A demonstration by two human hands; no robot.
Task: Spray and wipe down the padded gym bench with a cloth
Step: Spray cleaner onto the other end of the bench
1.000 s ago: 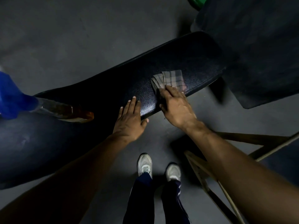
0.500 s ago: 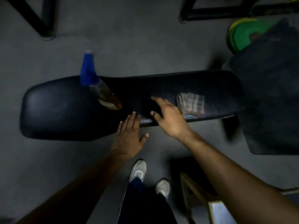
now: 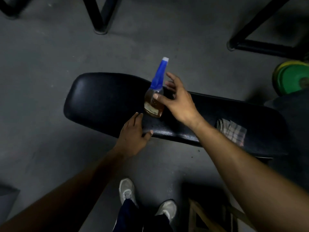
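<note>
1. Fingers (image 3: 168,77) of the right hand (image 3: 178,101) are spread apart around the clear blue-capped spray bottle of amber liquid (image 3: 154,97); only the thumb is seen touching it.
2. The left hand (image 3: 133,136) is laid flat, fingers together, on the black padded desk (image 3: 103,101).
3. The folded checked cloth (image 3: 231,131) is left lying near the desk's right end.

Dim grey floor (image 3: 50,56), black frame legs (image 3: 98,17)
</note>
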